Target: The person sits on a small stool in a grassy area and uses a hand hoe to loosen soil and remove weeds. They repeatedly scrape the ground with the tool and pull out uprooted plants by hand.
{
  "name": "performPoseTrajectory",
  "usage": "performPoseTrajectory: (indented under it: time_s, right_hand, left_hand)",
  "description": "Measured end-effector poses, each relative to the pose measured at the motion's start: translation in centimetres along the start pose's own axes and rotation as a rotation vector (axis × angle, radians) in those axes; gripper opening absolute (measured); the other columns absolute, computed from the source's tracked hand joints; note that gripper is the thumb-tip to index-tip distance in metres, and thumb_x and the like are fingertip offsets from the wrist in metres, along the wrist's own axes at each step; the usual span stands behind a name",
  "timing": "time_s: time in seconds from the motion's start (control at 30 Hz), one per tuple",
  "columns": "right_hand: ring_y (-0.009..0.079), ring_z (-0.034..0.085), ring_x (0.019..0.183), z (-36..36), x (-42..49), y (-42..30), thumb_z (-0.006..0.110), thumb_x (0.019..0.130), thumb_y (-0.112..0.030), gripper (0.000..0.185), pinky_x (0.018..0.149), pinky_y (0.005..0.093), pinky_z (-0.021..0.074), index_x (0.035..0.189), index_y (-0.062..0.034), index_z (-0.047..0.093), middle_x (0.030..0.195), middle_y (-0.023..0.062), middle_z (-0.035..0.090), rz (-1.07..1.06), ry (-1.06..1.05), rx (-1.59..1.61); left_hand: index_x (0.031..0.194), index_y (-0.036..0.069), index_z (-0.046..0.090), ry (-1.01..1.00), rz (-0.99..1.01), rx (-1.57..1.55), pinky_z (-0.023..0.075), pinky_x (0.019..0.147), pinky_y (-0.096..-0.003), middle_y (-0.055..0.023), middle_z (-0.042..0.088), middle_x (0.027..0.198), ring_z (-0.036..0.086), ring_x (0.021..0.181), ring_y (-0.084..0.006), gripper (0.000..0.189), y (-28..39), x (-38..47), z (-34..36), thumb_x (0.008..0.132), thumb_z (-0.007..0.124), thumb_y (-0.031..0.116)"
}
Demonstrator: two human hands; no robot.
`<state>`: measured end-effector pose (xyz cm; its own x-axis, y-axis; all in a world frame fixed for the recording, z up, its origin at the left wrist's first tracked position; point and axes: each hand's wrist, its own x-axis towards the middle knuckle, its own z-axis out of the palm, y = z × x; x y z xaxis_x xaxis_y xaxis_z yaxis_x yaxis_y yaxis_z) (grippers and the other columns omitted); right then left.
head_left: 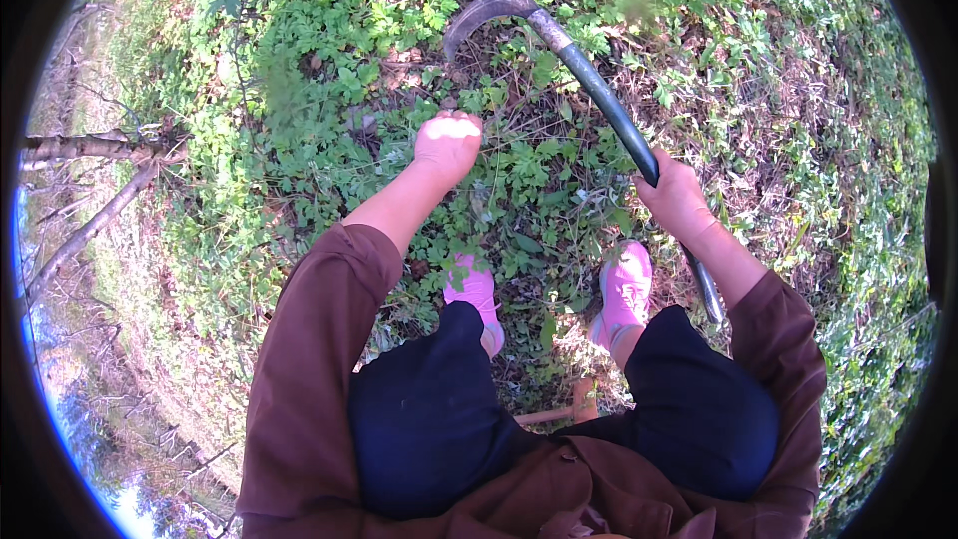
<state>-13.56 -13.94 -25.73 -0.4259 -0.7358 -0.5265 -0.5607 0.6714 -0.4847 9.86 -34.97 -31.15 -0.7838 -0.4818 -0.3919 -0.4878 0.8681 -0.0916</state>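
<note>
My right hand [677, 195] is wrapped around the dark green tubular handle [610, 101] of a sickle. Its curved, worn metal blade [490, 9] hangs over the weeds ahead of me, with the tip towards the left. The handle's lower end passes under my right wrist. My left hand [449, 144] is curled into a fist, back of the hand up, low over leafy green weeds [352, 127] and short of the blade tip. Its fingers are hidden from above, so whether any stems are inside cannot be seen.
Two pink shoes [630, 281] stand apart among the weeds. Between my legs shows part of a wooden frame [584, 400], perhaps a low stool. Bare branches [97, 228] reach in from the left. Dry stems and litter [771, 120] cover the ground at right.
</note>
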Motion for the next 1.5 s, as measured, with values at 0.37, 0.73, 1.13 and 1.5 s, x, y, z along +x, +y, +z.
performPoseTrajectory:
  time_s: [0.37,0.73,1.13,1.5]
  right_hand:
    - [0.035,0.061,0.065,0.7,-1.6,1.7,0.063,0.077,-0.018,0.023,0.062,0.0426,0.0479,0.093,-0.0034,0.055,0.07,0.019,0.06,0.038,-0.019,0.051]
    - [0.0346,0.06,0.062,0.7,-1.8,2.5,0.063,0.079,-0.019,0.025,0.06,0.0417,0.0486,0.097,-0.0044,0.055,0.067,0.0181,0.06,0.076,0.018,0.079]
    - [0.0387,0.062,0.069,1.2,-0.4,2.3,0.06,0.079,-0.016,0.024,0.065,0.0449,0.0499,0.097,-0.0014,0.054,0.074,0.0211,0.062,-0.012,-0.022,-0.077]
    - [0.0265,0.062,0.062,-1.0,-1.9,3.6,0.064,0.078,-0.018,0.035,0.06,0.0373,0.0492,0.106,-0.0001,0.055,0.071,0.0166,0.061,0.15,0.055,0.243]
  left_hand:
    - [0.133,-0.006,0.036,0.104,0.128,0.035,0.0535,0.062,-0.0303,-0.026,0.028,0.142,0.063,0.069,-0.0221,0.061,4.5,0.7,-1.2,0.075,0.051,0.007]
    - [0.109,-0.003,0.054,-0.07,-0.08,0.207,0.055,0.061,-0.032,-0.0191,0.06,0.11,0.065,0.075,-0.0201,0.034,0.2,3.6,0.9,0.078,0.055,0.01]
    - [0.077,0.006,0.06,0.149,-0.064,-0.018,0.0528,0.06,-0.0369,-0.0125,0.065,0.075,0.065,0.069,-0.0278,0.012,-1.1,3.3,2.7,0.075,0.049,0.009]
    - [0.081,0.003,0.061,-0.1,-0.103,-0.154,0.0519,0.067,-0.0359,-0.0129,0.066,0.08,0.065,0.074,-0.0276,0.015,0.8,1.2,1.4,0.076,0.049,0.012]
